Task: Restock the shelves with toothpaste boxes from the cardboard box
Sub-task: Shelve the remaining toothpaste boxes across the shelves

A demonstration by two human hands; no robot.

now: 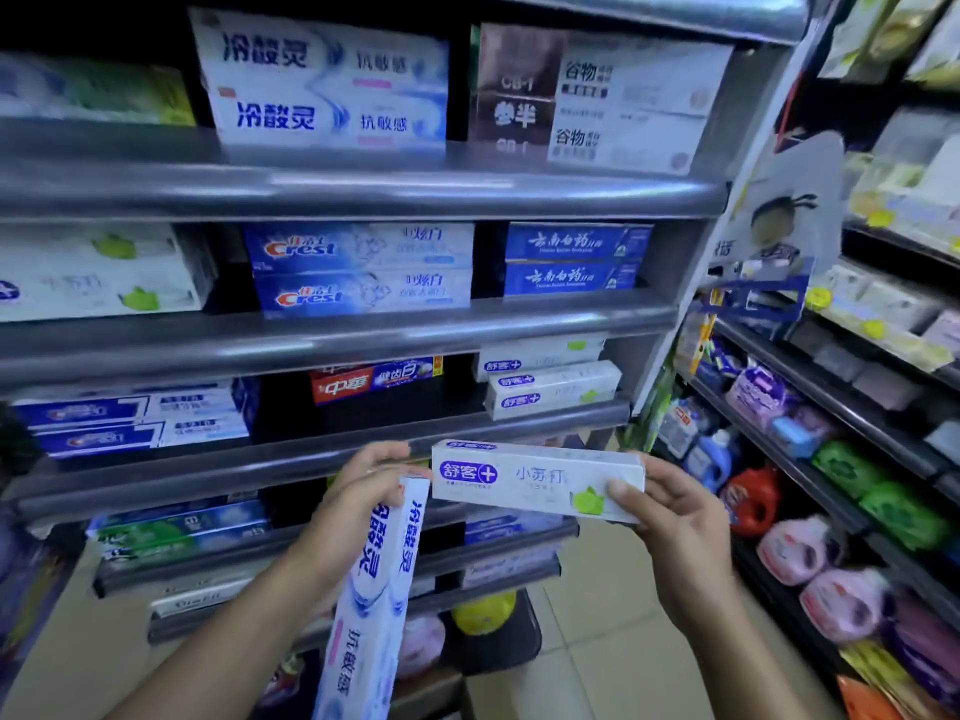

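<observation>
Grey shop shelves [332, 335] are seen stacked with toothpaste; before their front edge a white toothpaste box [535, 480] (held level) is pinched endwise by the right hand [675, 522], while a blue-lettered box [374, 589] is gripped by curled fingers [384, 452] of the left hand [358, 491].

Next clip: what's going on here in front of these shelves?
A person stands at shop shelves with a toothpaste box in each hand. The left hand grips a blue-and-white box hanging end-down; the right hand holds a white box with a green mark level. Neither is shelved yet. Matching white boxes sit on the shelf just above.
</observation>
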